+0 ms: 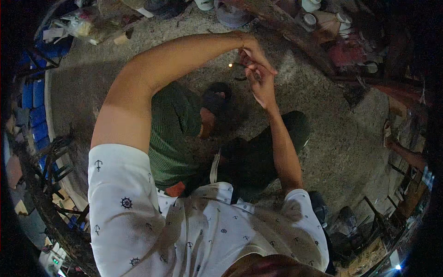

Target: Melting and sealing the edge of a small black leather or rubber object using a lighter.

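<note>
Both my hands meet in front of me, above the floor. My left hand [254, 53] reaches across from the left with its wrist bent, fingers curled and touching the other hand. My right hand [262, 87] comes up from below, its fingers closed near the base of a thin dark curved strip [241, 79]. The strip bows out to the left of the fingers, and a small bright orange-white spot shows near its outer side. Its exact kind is too small to make out. Whether the left fingers grip the strip too is hidden by the overlap.
Below are my bent legs in green trousers and a dark sandal [217, 97] on the concrete floor [341, 134]. White containers [310, 5] and clutter line the far right, blue objects [38, 115] the left. Another person's bare leg [408, 154] shows at the right.
</note>
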Tool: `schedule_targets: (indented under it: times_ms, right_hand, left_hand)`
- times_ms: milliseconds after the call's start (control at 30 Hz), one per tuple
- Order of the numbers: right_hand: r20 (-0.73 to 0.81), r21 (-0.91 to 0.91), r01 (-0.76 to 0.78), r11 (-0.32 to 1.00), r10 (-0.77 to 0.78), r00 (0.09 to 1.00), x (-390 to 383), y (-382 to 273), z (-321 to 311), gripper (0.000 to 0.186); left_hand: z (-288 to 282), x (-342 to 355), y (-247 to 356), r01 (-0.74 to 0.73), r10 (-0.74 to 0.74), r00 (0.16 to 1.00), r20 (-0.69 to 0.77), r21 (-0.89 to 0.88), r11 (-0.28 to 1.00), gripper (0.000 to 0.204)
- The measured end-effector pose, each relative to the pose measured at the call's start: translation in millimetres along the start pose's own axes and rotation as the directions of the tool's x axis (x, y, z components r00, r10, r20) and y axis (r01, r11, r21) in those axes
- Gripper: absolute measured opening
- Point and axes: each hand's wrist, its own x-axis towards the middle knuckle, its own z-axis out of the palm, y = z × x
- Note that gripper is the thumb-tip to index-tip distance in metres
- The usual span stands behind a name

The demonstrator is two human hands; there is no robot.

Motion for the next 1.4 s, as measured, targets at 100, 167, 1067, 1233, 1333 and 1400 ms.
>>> schedule_targets:
  times_ms: [100,167,1067,1233,1333,1400]
  right_hand:
    - [-0.021,-0.017,-0.02,1.0,0.019,1.0,-4,3,-6,0.021]
    - [-0.016,-0.032,-0.031,0.999,0.03,0.999,-4,0,-8,0.023]
    - [-0.083,-0.066,0.008,0.998,-0.013,0.996,-7,6,-10,0.024]
    - [-0.132,-0.029,0.004,1.0,-0.008,0.991,-12,6,-19,0.021]
    - [-0.104,-0.119,0.075,0.99,-0.088,0.991,-10,8,-16,0.019]
    - [-0.13,0.042,0.011,0.999,-0.006,0.991,-14,3,-15,0.018]
  left_hand:
    - [-1,-3,11,-0.059,0.058,0.995,0.083,0.007,0.998,0.086]
    - [0,-4,12,-0.05,0.049,0.998,0.034,0.028,0.998,0.085]
    - [0,-10,8,-0.079,0.08,0.996,0.025,-0.066,0.995,0.084]
    - [3,-26,16,-0.043,0.072,0.992,0.105,-0.258,0.965,0.094]
    - [0,-22,10,-0.098,0.149,0.975,0.164,-0.282,0.954,0.103]
    - [1,-22,9,-0.185,0.25,0.947,0.2,-0.295,0.937,0.105]
